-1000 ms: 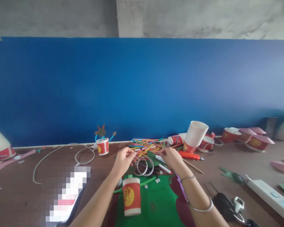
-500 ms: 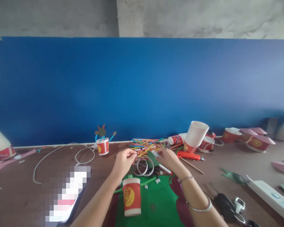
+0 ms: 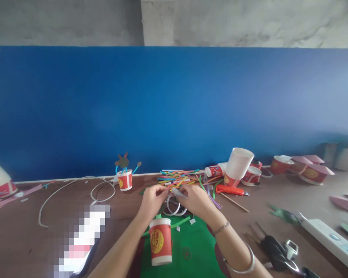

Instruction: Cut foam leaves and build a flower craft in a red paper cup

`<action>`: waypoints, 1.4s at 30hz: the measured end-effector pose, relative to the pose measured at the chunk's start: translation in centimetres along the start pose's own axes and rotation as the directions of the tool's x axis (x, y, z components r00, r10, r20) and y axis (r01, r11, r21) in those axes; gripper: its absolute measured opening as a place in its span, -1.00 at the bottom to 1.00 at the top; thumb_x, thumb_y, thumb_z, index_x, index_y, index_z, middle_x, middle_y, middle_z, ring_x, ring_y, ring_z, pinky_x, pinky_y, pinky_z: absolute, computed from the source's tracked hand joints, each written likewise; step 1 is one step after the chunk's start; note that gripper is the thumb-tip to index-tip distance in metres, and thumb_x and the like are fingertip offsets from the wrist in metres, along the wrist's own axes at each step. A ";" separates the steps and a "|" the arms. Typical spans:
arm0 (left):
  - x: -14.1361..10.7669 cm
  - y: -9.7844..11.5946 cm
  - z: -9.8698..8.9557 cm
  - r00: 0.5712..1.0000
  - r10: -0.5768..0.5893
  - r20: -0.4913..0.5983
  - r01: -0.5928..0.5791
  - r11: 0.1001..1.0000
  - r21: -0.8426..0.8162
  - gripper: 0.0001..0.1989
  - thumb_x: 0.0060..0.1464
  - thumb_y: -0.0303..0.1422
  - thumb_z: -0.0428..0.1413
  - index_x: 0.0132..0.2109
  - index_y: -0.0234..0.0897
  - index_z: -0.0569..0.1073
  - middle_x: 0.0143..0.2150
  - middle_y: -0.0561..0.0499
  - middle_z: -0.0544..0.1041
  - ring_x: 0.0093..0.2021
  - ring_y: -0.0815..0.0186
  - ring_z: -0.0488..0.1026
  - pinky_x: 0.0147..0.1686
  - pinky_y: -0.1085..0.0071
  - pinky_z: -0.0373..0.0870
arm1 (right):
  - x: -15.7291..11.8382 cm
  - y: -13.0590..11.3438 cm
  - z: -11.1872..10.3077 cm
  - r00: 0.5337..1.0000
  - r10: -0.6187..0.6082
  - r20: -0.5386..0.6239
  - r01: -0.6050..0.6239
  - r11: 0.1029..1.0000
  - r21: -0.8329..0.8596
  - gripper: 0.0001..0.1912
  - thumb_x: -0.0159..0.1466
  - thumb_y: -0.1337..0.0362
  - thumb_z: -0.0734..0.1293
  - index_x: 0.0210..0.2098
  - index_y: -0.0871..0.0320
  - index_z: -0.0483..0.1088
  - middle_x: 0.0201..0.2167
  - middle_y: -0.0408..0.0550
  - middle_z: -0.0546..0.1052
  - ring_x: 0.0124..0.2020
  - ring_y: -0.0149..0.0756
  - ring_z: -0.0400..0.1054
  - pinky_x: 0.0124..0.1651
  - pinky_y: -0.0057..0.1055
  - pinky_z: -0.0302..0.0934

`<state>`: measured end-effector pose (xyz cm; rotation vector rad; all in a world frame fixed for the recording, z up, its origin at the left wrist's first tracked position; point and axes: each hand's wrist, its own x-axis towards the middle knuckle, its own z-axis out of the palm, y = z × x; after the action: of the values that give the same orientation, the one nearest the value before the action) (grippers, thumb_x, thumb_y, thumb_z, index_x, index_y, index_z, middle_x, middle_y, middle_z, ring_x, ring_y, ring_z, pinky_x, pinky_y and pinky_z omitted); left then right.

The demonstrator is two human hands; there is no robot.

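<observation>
My left hand (image 3: 154, 197) is closed in a pinch above the tape rolls, and I cannot make out what lies between its fingertips. Just to its right, my right hand (image 3: 196, 199) pinches a small whitish strip (image 3: 179, 192) that points toward the left fingertips. Below them, two white tape rolls (image 3: 170, 211) lie partly covered by the hands. A red and white paper cup (image 3: 161, 243) with a gold emblem stands between my forearms, with a bright green pipe cleaner (image 3: 181, 222) near its rim.
Behind my hands lies a pile of coloured pipe cleaners (image 3: 176, 176). A stack of paper cups (image 3: 240, 164) and an orange cutter (image 3: 229, 189) are to the right, a decorated cup (image 3: 124, 180) to the left. A power strip (image 3: 330, 243) and keys (image 3: 274, 251) lie at right, beside green paper (image 3: 191, 256).
My right hand has moved left, bringing the whitish strip close to my left fingertips. Purple and green strips beside the orange cutter now show. My left hand stays nearly in place.
</observation>
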<state>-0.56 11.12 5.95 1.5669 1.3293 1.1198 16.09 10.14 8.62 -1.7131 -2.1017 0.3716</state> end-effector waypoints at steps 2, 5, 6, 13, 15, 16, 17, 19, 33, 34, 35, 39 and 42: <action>0.1 0.0 0.0 0.999 -0.041 0.004 0.041 0.996 -0.077 -0.81 -0.08 -0.31 0.10 -0.38 -0.36 0.52 -0.51 -0.02 0.53 -0.49 0.30 0.44 -0.50 0.46 0.34 | 0.2 0.2 0.1 1.000 0.009 -0.018 -0.008 0.997 0.072 -0.82 0.14 0.20 0.23 -0.49 0.15 0.35 -0.56 -0.12 0.46 -0.51 -0.36 0.29 -0.47 -0.49 -0.07; 0.2 0.2 0.1 0.995 -0.100 0.016 0.101 0.978 -0.180 -0.84 -0.14 -0.38 0.12 -0.36 -0.37 0.51 -0.50 -0.02 0.54 -0.48 0.31 0.44 -0.49 0.47 0.36 | 0.6 0.6 0.4 0.997 0.051 -0.051 -0.036 0.967 0.252 -0.91 0.09 0.29 0.22 -0.42 0.17 0.32 -0.55 -0.17 0.43 -0.53 -0.41 0.23 -0.47 -0.52 -0.02; 0.2 0.3 0.2 0.994 -0.110 0.023 0.112 0.973 -0.204 -0.84 -0.15 -0.40 0.13 -0.35 -0.37 0.51 -0.50 -0.02 0.54 -0.47 0.32 0.45 -0.48 0.47 0.36 | 0.8 0.7 0.6 0.996 0.072 -0.049 -0.053 0.947 0.317 -0.90 0.07 0.32 0.22 -0.40 0.18 0.32 -0.55 -0.18 0.41 -0.54 -0.42 0.21 -0.49 -0.53 -0.02; -0.6 1.3 0.4 0.989 -0.109 0.100 0.134 0.949 -0.287 -0.82 -0.17 -0.39 0.19 -0.35 -0.39 0.52 -0.48 -0.03 0.54 -0.50 0.37 0.42 -0.46 0.49 0.32 | 1.0 0.2 1.6 0.997 -0.002 0.078 -0.047 0.780 0.624 -0.91 0.01 0.34 0.26 -0.50 0.24 0.37 -0.62 -0.22 0.36 -0.56 -0.46 0.18 -0.51 -0.56 0.03; -0.8 1.5 0.3 0.986 -0.113 0.122 0.147 0.935 -0.323 -0.77 -0.19 -0.37 0.21 -0.30 -0.39 0.52 -0.48 -0.02 0.53 -0.49 0.37 0.42 -0.46 0.49 0.32 | 0.8 -0.1 1.5 0.997 0.001 0.071 -0.048 0.755 0.654 -0.92 0.02 0.34 0.26 -0.51 0.23 0.37 -0.62 -0.22 0.37 -0.56 -0.45 0.19 -0.50 -0.56 0.04; -0.8 1.6 0.3 0.984 -0.112 0.135 0.153 0.927 -0.343 -0.73 -0.19 -0.36 0.22 -0.27 -0.38 0.52 -0.47 -0.02 0.53 -0.49 0.37 0.42 -0.45 0.49 0.32 | 0.8 -0.3 1.5 0.997 0.003 0.073 -0.051 0.740 0.671 -0.92 0.02 0.34 0.26 -0.50 0.23 0.37 -0.62 -0.22 0.38 -0.55 -0.45 0.19 -0.50 -0.56 0.05; -0.9 1.7 0.3 0.983 -0.108 0.146 0.154 0.921 -0.357 -0.72 -0.19 -0.35 0.22 -0.25 -0.38 0.51 -0.48 -0.01 0.53 -0.49 0.37 0.42 -0.45 0.48 0.32 | 0.8 -0.3 1.4 0.997 -0.002 0.081 -0.054 0.722 0.690 -0.92 0.03 0.33 0.27 -0.50 0.23 0.38 -0.61 -0.21 0.39 -0.55 -0.45 0.20 -0.49 -0.56 0.06; -0.9 1.7 0.3 0.985 -0.095 0.142 0.140 0.925 -0.354 -0.74 -0.16 -0.32 0.21 -0.28 -0.38 0.51 -0.50 0.00 0.51 -0.50 0.37 0.41 -0.45 0.49 0.31 | 0.8 -0.3 1.2 0.995 -0.021 0.099 -0.057 0.696 0.715 -0.91 0.04 0.32 0.27 -0.49 0.23 0.37 -0.60 -0.21 0.40 -0.53 -0.43 0.23 -0.46 -0.55 0.09; -0.5 0.4 0.0 0.993 0.104 -0.048 -0.103 0.994 0.022 -0.76 -0.02 -0.24 0.06 -0.42 -0.33 0.48 -0.54 0.02 0.49 -0.51 0.33 0.38 -0.50 0.49 0.25 | 1.0 2.8 1.0 0.989 -0.088 0.116 0.031 0.906 0.422 -0.71 0.26 0.09 0.12 -0.34 0.17 0.30 -0.54 -0.17 0.39 -0.52 -0.42 0.23 -0.44 -0.51 0.10; -0.5 0.5 0.0 0.993 0.108 -0.047 -0.106 0.994 0.035 -0.76 -0.02 -0.24 0.05 -0.42 -0.32 0.48 -0.54 0.02 0.49 -0.51 0.33 0.38 -0.50 0.49 0.25 | 1.3 3.5 1.2 0.999 -0.037 0.032 0.025 0.948 0.318 -0.75 0.26 0.15 0.13 -0.28 0.18 0.32 -0.45 -0.11 0.44 -0.44 -0.37 0.30 -0.36 -0.48 0.13; -0.6 0.6 0.0 0.993 0.112 -0.046 -0.109 0.993 0.048 -0.77 -0.02 -0.24 0.05 -0.43 -0.32 0.48 -0.54 0.01 0.50 -0.51 0.32 0.39 -0.49 0.48 0.25 | 1.6 4.3 1.4 1.000 0.015 -0.021 -0.010 0.979 0.204 -0.78 0.24 0.22 0.15 -0.20 0.18 0.32 -0.35 -0.04 0.48 -0.34 -0.32 0.34 -0.29 -0.44 0.13; -0.6 0.6 -0.1 0.993 0.114 -0.019 -0.112 0.990 0.081 -0.79 -0.03 -0.26 0.06 -0.42 -0.29 0.49 -0.51 0.00 0.53 -0.48 0.29 0.42 -0.46 0.47 0.27 | 2.2 7.0 2.0 0.980 0.195 0.021 -0.191 0.974 -0.120 -0.76 0.16 0.32 0.18 -0.19 0.17 0.37 -0.23 0.04 0.52 -0.20 -0.19 0.38 -0.22 -0.39 0.13; -0.5 0.4 -0.2 0.993 0.116 0.004 -0.116 0.988 0.099 -0.80 -0.03 -0.28 0.05 -0.41 -0.29 0.50 -0.49 -0.01 0.54 -0.46 0.28 0.44 -0.44 0.46 0.28 | 2.1 7.6 2.3 0.973 0.228 0.025 -0.219 0.954 -0.205 -0.76 0.15 0.35 0.18 -0.21 0.19 0.38 -0.26 0.09 0.53 -0.20 -0.15 0.38 -0.23 -0.37 0.13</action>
<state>-0.63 10.59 6.31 1.7351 1.3265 1.1412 21.23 13.89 3.45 -2.0889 -2.0422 0.2743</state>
